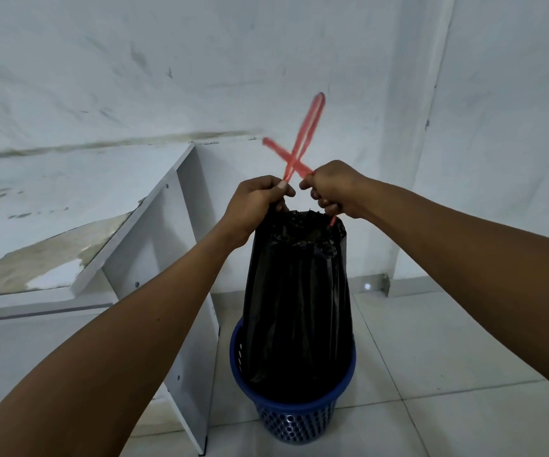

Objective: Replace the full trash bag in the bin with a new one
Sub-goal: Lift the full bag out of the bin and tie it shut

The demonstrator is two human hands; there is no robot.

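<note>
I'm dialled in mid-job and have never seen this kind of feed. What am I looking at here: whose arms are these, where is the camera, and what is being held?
There is no machine here. The two bare arms belong to a person, and the single picture comes from a wide-angle camera worn on that person's head, looking forward and down, so the edges bend a little.

The left hand and the right hand each have a pinching grip on a red drawstring loop; the two loops cross above the hands and look blurred. The strings belong to a black trash bag, whose gathered top is raised while its bottom still sits in the blue perforated bin.

The bin stands on a pale tiled floor, beside a white desk on the left, with a scuffed white wall behind. No new bag is in view.
</note>
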